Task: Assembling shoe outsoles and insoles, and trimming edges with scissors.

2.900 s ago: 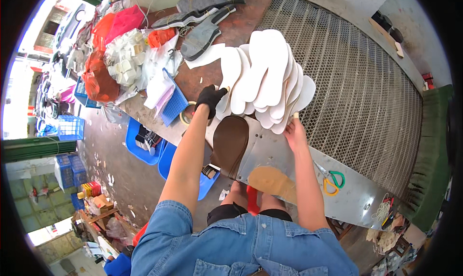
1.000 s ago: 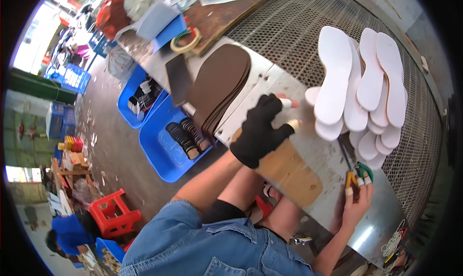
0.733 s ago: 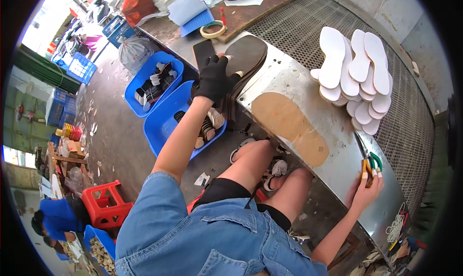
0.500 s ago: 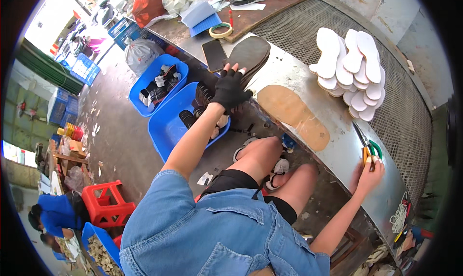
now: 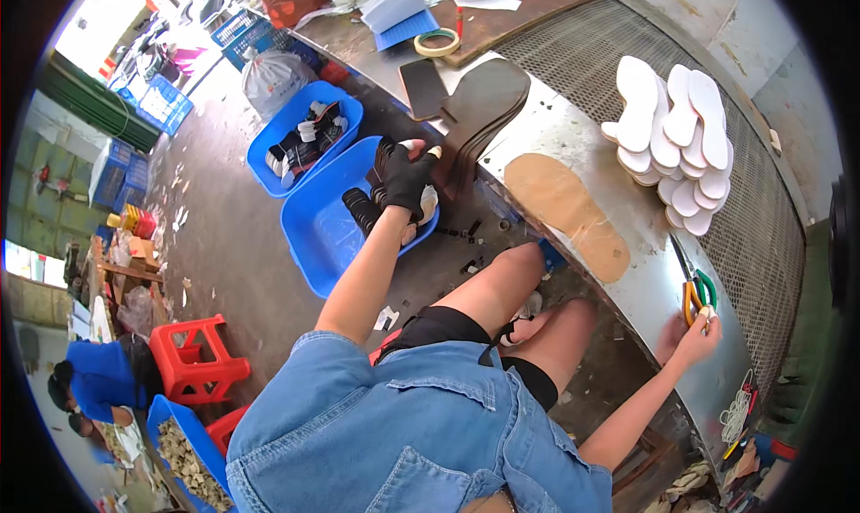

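Head view, from the left: a red stool (image 5: 193,361) stands on the floor, then a far blue basin (image 5: 324,94) of dark and white pieces, and a near blue basin (image 5: 327,226) with dark bundled strips (image 5: 360,210) at its right side. The left hand (image 5: 412,174), in a black fingerless glove, hangs over that same side. Its thumb points up, but I cannot tell whether its grip pinches anything. For good handling there, I would take hold of one bundle squarely, leaving its neighbours undisturbed, and lift it clear of the rim. The strips lie under and just left of this grip.

Beyond it, on the metal table (image 5: 649,284), come a dark phone (image 5: 423,89), a stack of brown insoles (image 5: 488,87) hanging over the edge and, further right, a tan insole (image 5: 569,217). White insoles (image 5: 681,137) are heaped past that.

At far right, the right hand (image 5: 697,336) has its fingers closed at the handles of the scissors (image 5: 688,300), whose blades reach away from this grip towards the white heap. Best to have the tips low and clear of the foam-like edges.
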Motion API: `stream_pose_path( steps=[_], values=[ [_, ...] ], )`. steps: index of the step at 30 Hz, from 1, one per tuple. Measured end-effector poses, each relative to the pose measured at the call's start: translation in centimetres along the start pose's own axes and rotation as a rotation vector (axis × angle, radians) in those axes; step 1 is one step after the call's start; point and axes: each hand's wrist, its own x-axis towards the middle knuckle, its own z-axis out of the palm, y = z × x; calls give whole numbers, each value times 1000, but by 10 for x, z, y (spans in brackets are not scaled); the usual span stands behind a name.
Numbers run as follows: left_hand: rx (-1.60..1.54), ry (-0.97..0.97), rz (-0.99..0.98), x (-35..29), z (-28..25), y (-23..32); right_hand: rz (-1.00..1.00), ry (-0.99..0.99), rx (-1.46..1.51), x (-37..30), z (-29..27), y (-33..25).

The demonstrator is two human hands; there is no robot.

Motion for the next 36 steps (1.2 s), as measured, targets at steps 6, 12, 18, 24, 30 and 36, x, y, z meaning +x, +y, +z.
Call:
stream_pose_path(
  steps=[6, 12, 18, 24, 30, 36],
  values=[
    [-580, -451, -400, 22, 1, -54, 8, 28, -9, -17, 6, -55],
    [-866, -713, -664, 7, -7, -15, -184, -482, 618, -74, 29, -230],
    [-696, -858, -506, 8, -21, -7, 136, -1217, 1099, -130, 100, -330],
    [-618, -903, -447, 3, -75, 53, 842, -1566, 1269, -154, 148, -389],
    [199, -1058, -216, 15, -95, 22, 1063, -1399, 1643, -172, 172, -429],
    [-21, -361, 36, 22, -97, 111, -21, -1061, 956, -157, 123, -424]
  ],
)
